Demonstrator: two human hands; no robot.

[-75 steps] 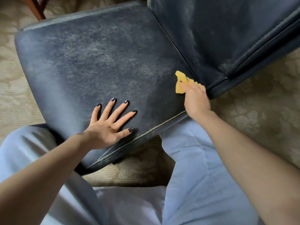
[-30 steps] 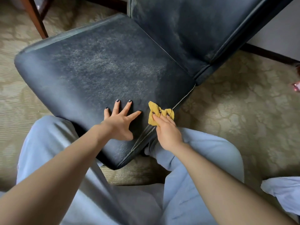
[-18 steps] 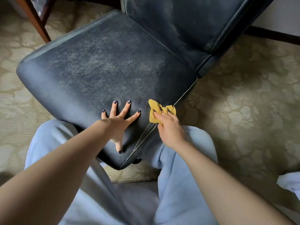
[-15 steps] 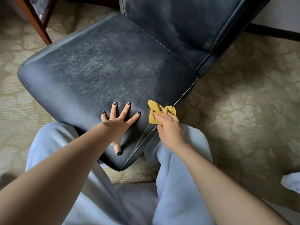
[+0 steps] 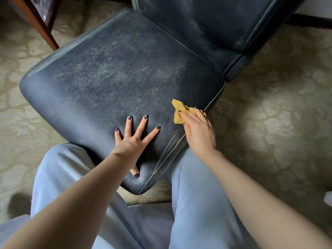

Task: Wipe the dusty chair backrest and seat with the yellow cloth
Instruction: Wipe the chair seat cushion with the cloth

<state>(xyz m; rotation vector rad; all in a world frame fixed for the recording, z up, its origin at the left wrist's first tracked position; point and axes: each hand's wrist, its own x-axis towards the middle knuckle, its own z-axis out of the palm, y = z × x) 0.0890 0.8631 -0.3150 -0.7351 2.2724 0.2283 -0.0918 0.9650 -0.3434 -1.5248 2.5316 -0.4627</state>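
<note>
A dark blue chair fills the view. Its seat [image 5: 111, 72] is grey with dust across the middle and darker along the right side. The backrest [image 5: 206, 24] rises at the top right with pale dust streaks. My right hand [image 5: 198, 132] presses a crumpled yellow cloth [image 5: 177, 112] onto the seat close to its right seam edge. My left hand [image 5: 133, 139] lies flat on the seat's near corner, fingers spread, thumb bent over the front edge.
My knees in light blue trousers [image 5: 194, 203] flank the seat's near corner. A wooden furniture leg [image 5: 36, 24] stands at the top left. Patterned beige carpet [image 5: 269, 114] surrounds the chair. Something white [image 5: 328, 199] shows at the right edge.
My right hand has drawn the cloth from the seat-backrest joint down the right side toward the near corner, then held about still. My left thumb has hooked over the front edge.
</note>
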